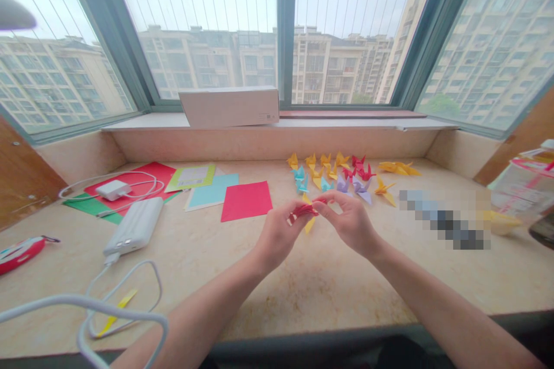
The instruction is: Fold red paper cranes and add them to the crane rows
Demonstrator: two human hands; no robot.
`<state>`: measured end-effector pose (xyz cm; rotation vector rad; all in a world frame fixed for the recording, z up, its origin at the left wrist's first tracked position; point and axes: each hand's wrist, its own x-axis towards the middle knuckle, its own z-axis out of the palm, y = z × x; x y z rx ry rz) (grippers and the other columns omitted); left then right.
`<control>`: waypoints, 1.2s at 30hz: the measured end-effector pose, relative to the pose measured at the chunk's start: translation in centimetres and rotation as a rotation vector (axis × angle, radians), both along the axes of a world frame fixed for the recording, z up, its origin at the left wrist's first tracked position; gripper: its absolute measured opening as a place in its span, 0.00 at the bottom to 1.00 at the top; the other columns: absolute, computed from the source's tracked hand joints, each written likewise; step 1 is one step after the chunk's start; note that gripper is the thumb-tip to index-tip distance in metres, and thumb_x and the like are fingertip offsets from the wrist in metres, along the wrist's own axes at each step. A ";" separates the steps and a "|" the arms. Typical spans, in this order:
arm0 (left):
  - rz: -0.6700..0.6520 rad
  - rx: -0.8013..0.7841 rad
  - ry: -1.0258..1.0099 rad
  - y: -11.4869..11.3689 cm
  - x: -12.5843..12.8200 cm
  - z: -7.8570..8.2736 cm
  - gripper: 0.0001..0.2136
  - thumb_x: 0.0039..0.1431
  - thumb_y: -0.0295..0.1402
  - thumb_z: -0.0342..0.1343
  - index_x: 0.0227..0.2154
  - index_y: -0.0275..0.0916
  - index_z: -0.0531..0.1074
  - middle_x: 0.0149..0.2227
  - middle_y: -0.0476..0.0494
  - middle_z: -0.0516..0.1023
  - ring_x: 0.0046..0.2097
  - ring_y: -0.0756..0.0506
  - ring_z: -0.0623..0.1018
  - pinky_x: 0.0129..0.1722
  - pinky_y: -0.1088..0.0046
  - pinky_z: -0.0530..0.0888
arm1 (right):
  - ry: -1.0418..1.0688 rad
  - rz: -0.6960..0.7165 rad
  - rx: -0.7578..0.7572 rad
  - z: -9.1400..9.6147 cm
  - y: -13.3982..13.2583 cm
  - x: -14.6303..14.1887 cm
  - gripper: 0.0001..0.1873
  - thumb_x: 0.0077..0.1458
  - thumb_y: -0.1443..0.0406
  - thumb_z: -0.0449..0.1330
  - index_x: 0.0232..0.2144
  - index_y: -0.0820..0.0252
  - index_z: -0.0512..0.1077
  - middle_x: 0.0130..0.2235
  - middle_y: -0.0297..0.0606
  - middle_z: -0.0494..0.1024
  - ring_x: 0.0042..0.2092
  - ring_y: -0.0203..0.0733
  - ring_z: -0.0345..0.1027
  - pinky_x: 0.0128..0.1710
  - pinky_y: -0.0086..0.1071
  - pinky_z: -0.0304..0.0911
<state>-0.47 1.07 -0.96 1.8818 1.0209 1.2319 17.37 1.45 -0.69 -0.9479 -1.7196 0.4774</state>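
Observation:
My left hand point(278, 234) and my right hand point(350, 220) meet above the middle of the stone windowsill counter point(329, 282). Both pinch a small folded piece of red paper point(304, 210) between fingertips, one hand at each end. Just beyond the hands lie several small paper cranes point(333, 174) in yellow, blue, red and purple, set out in rows. A flat red paper square point(246, 200) lies to the left of the hands.
More coloured sheets point(208, 187) lie at left, with a white charger point(113, 189), a white power bank point(135, 226) and its white cable point(125, 311). A white box point(229, 106) rests on the window ledge. A clear plastic container point(526, 181) stands far right. A red case point(19, 252) lies far left.

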 end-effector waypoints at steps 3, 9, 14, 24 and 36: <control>0.065 0.036 0.006 0.0 -0.1 0.3 0.07 0.60 0.36 0.59 0.36 0.40 0.79 0.34 0.46 0.83 0.32 0.48 0.76 0.34 0.73 0.70 | 0.001 -0.026 0.050 0.0 0.1 0.2 0.09 0.58 0.58 0.63 0.37 0.56 0.77 0.34 0.37 0.81 0.36 0.42 0.74 0.39 0.36 0.68; 0.113 0.058 0.006 0.0 -0.3 0.7 0.06 0.60 0.34 0.58 0.35 0.41 0.79 0.34 0.47 0.83 0.33 0.47 0.77 0.35 0.73 0.71 | -0.175 -0.015 0.306 0.2 0.3 1.2 0.04 0.60 0.62 0.62 0.34 0.54 0.77 0.35 0.38 0.81 0.37 0.43 0.74 0.41 0.39 0.67; 0.131 0.097 0.010 0.0 -0.3 0.6 0.05 0.59 0.34 0.59 0.36 0.41 0.79 0.34 0.47 0.83 0.32 0.47 0.76 0.34 0.73 0.70 | -0.358 -0.024 0.494 0.5 0.7 2.3 0.04 0.60 0.65 0.62 0.37 0.52 0.76 0.36 0.38 0.82 0.38 0.43 0.74 0.42 0.39 0.65; 0.146 0.191 0.048 0.2 -0.6 0.4 0.05 0.61 0.33 0.58 0.35 0.40 0.78 0.36 0.44 0.83 0.36 0.45 0.79 0.38 0.71 0.72 | -0.411 0.023 0.453 1.1 0.2 2.0 0.02 0.60 0.65 0.61 0.35 0.56 0.74 0.34 0.37 0.80 0.35 0.41 0.73 0.40 0.37 0.63; 0.158 0.237 0.081 0.3 -0.7 0.3 0.06 0.62 0.35 0.57 0.36 0.41 0.78 0.36 0.45 0.82 0.36 0.46 0.78 0.37 0.71 0.72 | -0.365 -0.026 0.415 0.6 0.3 1.9 0.04 0.61 0.64 0.61 0.34 0.55 0.76 0.34 0.38 0.81 0.37 0.44 0.74 0.43 0.40 0.65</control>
